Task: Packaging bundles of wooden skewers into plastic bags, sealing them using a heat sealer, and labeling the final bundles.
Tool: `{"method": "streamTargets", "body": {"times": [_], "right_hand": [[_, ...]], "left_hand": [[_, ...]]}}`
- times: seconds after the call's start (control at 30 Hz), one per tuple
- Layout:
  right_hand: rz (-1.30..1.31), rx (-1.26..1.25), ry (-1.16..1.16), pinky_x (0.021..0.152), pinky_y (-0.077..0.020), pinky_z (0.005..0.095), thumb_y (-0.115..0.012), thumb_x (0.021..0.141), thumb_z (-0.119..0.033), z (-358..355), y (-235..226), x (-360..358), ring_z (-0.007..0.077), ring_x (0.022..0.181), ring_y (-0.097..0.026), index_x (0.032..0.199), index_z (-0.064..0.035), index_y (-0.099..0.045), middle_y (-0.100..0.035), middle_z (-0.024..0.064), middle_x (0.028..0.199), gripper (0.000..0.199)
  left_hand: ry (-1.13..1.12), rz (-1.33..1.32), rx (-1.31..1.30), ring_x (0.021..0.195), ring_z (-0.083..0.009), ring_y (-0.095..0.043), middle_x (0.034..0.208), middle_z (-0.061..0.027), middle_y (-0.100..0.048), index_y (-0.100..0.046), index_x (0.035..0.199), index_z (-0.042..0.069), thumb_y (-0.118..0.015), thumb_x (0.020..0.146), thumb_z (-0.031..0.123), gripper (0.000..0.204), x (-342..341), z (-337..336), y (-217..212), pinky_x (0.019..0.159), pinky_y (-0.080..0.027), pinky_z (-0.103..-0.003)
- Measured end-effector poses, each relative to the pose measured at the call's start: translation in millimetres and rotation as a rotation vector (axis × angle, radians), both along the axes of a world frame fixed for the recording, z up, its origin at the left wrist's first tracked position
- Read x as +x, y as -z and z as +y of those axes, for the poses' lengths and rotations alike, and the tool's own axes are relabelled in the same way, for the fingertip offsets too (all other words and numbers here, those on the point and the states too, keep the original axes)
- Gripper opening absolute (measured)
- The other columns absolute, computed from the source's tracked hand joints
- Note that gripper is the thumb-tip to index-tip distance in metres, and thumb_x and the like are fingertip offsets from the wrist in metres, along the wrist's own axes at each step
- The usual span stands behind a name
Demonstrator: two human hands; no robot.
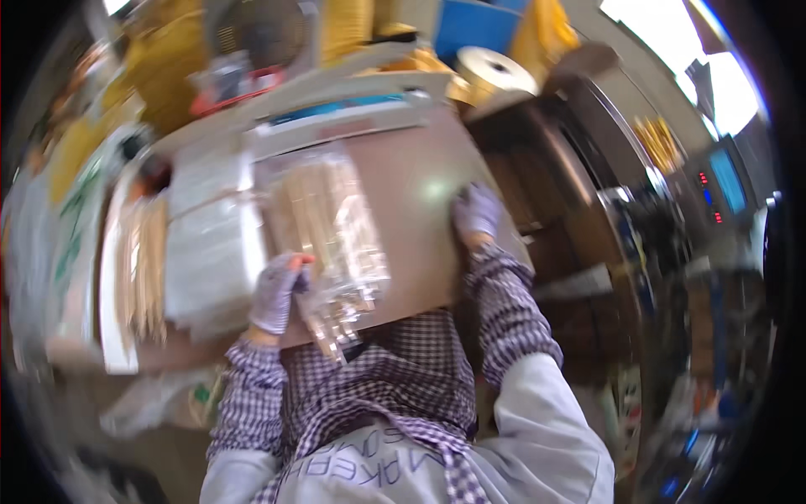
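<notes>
My left hand [277,290], in a thin whitish glove with reddish fingertips showing, is curled at the left edge of a clear plastic bag [365,252]. Blur hides whether the bag's edge is between its fingers. Thin wooden sticks [315,202] fill the bag, which lies on the brown table [411,185] with its lower end over the front edge. Away to the right, my right hand [477,212], gloved too, rests near the table's right edge with its fingers stretched forward and nothing visible in it.
Left of the bag lies a stack of clear plastic sleeves [210,252], then a bundle of wooden sticks [143,269] in a white tray. A long pale carton [344,122] stands at the back. Dark metal equipment [546,160] adjoins the table's right side, with a white roll [495,71] behind.
</notes>
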State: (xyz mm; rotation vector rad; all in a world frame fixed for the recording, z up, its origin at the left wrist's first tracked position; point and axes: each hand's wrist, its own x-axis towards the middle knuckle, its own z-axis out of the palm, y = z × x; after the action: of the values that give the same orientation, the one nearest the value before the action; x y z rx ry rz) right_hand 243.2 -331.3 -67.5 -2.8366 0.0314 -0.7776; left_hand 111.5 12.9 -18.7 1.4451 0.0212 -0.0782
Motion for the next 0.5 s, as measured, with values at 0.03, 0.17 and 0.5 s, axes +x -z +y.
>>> {"method": "streamTargets", "body": {"times": [0.03, 0.17, 0.5], "right_hand": [[0.018, -0.01, 0.065, 0.076, -0.0424, 0.0411, -0.056, 0.069, -0.022, -4.8, -0.3, 1.5, 0.0326, 0.086, -0.053, 0.083, -0.0067, -0.058, -0.057, 0.0125, 0.09, 0.021], [0.314, -0.013, 0.151, 0.083, -0.0426, 0.0396, -0.057, 0.072, -0.031, -23.1, -26.4, 2.1, 0.0304, 0.097, -0.053, 0.092, -0.0078, -0.06, -0.057, 0.0125, 0.103, 0.031], [0.732, 0.251, 0.652, 0.098, -0.0343, 0.0404, -0.062, 0.071, -0.045, -227.0, 19.1, 150.3, 0.0289, 0.121, -0.04, 0.136, -0.0096, -0.021, -0.035, 0.018, 0.134, 0.084]], "left_hand": [[0.081, -0.027, 0.072, 0.06, -0.0063, -0.049, 0.067, 0.0006, -0.054, -0.061, 0.091, 0.001, -0.051, 0.088, 0.029, 0.029, 9.0, -14.0, -18.4, 0.056, -0.039, -0.019], [0.452, -0.185, 0.278, 0.062, -0.0087, -0.051, 0.068, -0.0029, -0.056, -0.059, 0.1, -0.002, -0.055, 0.085, 0.028, 0.034, 69.1, -126.0, -47.8, 0.059, -0.042, -0.021], [0.486, -0.082, 1.166, 0.096, -0.0369, -0.056, 0.103, -0.0251, -0.057, -0.032, 0.129, -0.003, -0.055, 0.078, 0.035, 0.067, 225.5, -305.5, 28.2, 0.084, -0.045, -0.041]]}}
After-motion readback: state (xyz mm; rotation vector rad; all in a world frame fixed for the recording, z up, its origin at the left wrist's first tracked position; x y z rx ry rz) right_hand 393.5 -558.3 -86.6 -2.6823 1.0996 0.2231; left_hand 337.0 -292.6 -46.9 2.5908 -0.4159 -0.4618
